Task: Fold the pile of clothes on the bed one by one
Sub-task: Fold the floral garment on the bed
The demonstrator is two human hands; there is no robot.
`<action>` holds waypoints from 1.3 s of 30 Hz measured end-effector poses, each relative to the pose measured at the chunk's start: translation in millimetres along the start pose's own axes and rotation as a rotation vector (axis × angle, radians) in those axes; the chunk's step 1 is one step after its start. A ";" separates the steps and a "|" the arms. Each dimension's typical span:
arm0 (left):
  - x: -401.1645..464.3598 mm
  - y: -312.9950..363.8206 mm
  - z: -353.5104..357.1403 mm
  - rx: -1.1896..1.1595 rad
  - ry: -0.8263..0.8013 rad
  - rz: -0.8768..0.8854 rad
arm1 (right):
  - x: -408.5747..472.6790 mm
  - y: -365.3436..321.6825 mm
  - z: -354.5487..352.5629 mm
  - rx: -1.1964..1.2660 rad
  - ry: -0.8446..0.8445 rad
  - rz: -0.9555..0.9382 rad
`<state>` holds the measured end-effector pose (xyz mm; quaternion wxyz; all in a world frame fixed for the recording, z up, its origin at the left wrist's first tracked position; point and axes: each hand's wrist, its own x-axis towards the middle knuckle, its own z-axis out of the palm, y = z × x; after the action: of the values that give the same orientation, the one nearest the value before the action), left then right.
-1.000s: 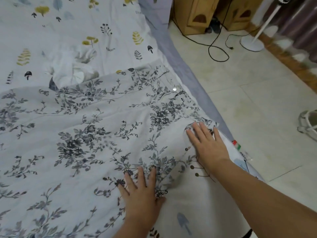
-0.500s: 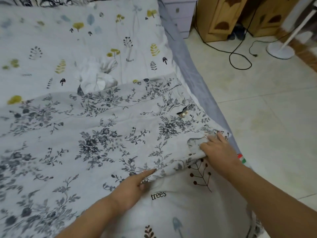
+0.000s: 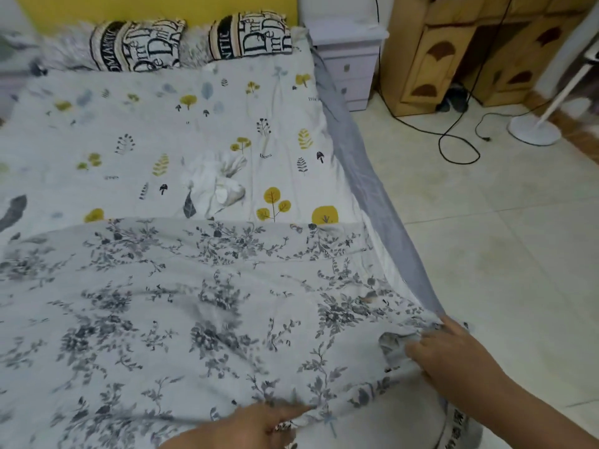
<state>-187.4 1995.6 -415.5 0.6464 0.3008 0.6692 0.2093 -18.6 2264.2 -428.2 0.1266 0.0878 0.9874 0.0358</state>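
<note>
A large white garment with a grey flower print (image 3: 194, 303) lies spread flat across the near half of the bed. My right hand (image 3: 453, 358) pinches its near right corner, close to the bed's right edge. My left hand (image 3: 256, 426) grips the near hem at the bottom of the view, thumb on top and fingers under the cloth. A small crumpled white garment (image 3: 214, 183) lies further back, in the middle of the bed.
The bed sheet (image 3: 162, 124) is white with yellow and grey leaf prints. Two lettered pillows (image 3: 194, 40) lean at the headboard. To the right are a tiled floor (image 3: 486, 254), a bedside drawer unit (image 3: 350, 66), a wooden cabinet (image 3: 470, 50), a black cable (image 3: 453, 144) and a fan base (image 3: 534, 131).
Both hands went from pressing flat on the floral garment to gripping its near hem and corner. The view has tilted up, bringing the pillows and headboard into sight.
</note>
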 end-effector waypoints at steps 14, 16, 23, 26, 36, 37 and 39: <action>6.8 29.0 -131.5 0.108 0.301 0.081 | 66.3 9.1 -50.5 0.304 -0.011 0.186; 21.4 24.8 -147.6 0.065 0.374 0.068 | 81.9 13.4 -47.0 0.331 -0.009 0.252; 71.9 5.3 -210.1 -0.022 0.608 0.142 | 133.6 30.2 -14.2 0.369 -0.151 0.446; 92.5 -4.9 -234.0 0.005 0.585 0.137 | 160.0 43.1 -3.3 0.728 -0.221 0.600; 163.1 12.5 -311.9 0.452 1.033 0.045 | 249.9 47.2 35.2 1.057 0.207 1.057; 172.9 9.6 -314.9 0.584 0.959 -0.052 | 252.9 44.2 44.8 1.031 0.123 1.064; 196.1 -2.7 -314.2 0.746 0.719 -0.184 | 255.2 38.8 61.2 0.951 0.021 1.059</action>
<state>-495.9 2159.9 -538.1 0.2403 0.3598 0.9015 -0.0109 -239.7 2351.8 -545.8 0.0306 0.6012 0.7218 -0.3416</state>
